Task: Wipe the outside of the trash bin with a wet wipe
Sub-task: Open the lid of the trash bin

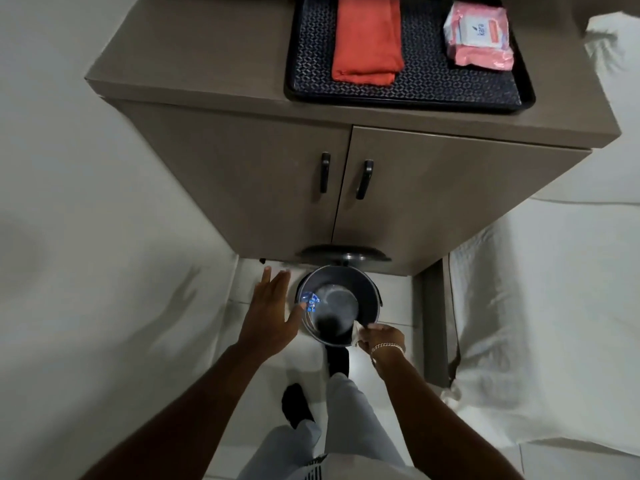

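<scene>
A small round dark trash bin stands on the white floor in front of the cabinet, its lid tipped up against the cabinet base. Blue wrappers lie inside at the left. My right hand pinches a white wet wipe at the bin's near right rim. Left of the bin my left hand is spread flat, fingers apart, holding nothing, thumb near the rim. A foot presses on the pedal below the bin.
A grey-brown two-door cabinet rises behind the bin. On top a dark tray holds a folded orange cloth and a pink pack of wipes. White bedding lies on both sides.
</scene>
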